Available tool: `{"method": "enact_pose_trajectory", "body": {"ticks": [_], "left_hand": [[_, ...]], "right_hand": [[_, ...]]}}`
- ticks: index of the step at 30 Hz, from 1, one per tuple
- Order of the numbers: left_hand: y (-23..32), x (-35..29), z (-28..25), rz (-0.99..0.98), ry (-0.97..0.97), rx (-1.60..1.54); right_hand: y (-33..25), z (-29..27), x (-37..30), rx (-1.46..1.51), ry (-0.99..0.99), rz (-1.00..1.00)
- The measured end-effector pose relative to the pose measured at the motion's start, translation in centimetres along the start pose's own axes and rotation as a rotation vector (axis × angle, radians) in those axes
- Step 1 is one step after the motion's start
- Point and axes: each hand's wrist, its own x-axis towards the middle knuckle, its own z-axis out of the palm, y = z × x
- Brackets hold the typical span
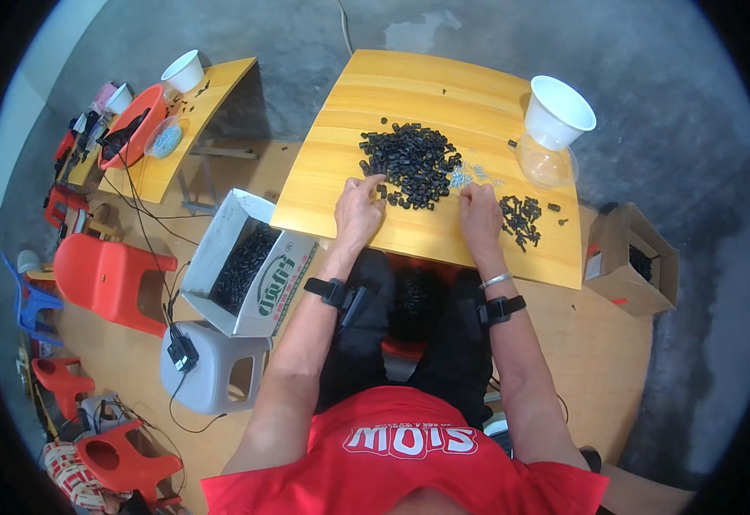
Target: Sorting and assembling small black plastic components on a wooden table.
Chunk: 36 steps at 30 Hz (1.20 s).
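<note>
A heap of small black plastic parts (pixel 407 159) lies in the middle of the yellow wooden table (pixel 327 163). At the heap's lower left edge is my left hand (pixel 360 210), its fingers bent inward next to a few black pieces; what they pinch, if anything, is too small to tell. My right hand (pixel 481 221) rests closed at the near side of some small pale blue, screw-like pieces (pixel 467 176). Its fingertips are curled under, so their contents are hidden. Right of that hand lies a smaller group of slender black parts (pixel 521 221).
A white tub (pixel 559 113) and a clear plastic bowl (pixel 546 161) stand at the table's right edge. Boxes of black parts flank the table: a white carton (pixel 236 266) left, a brown carton (pixel 632 257) right. Nearby are a grey stool (pixel 207 369) and red chair (pixel 109 279).
</note>
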Motion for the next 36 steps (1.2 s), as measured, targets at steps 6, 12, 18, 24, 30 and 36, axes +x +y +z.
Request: {"method": "enact_pose_trajectory", "body": {"ticks": [6,12,18,24,30,36], "left_hand": [[-0.2,0.2,0.2,0.035,0.003,0.024],[-0.1,-0.4,0.4,0.075,0.035,0.031],[-0.1,-0.9,0.6,0.038,0.051,-0.004],[-0.1,-0.2,0.4,0.043,0.013,-0.082],[2.3,0.5,0.1,0.110,0.005,0.042],[3.4,2.0,0.7,0.155,-0.111,0.233]], "right_hand": [[-0.4,-0.4,-0.4,0.060,0.022,-0.032],[-0.4,-0.2,-0.6,0.015,0.019,-0.034],[0.1,0.0,-0.7,0.175,0.077,-0.038],[0.3,0.0,-0.7,0.193,0.065,-0.017],[0.4,-0.1,-0.6,0.187,0.051,-0.003],[0.4,0.1,-0.7,0.214,0.049,-0.016]]}}
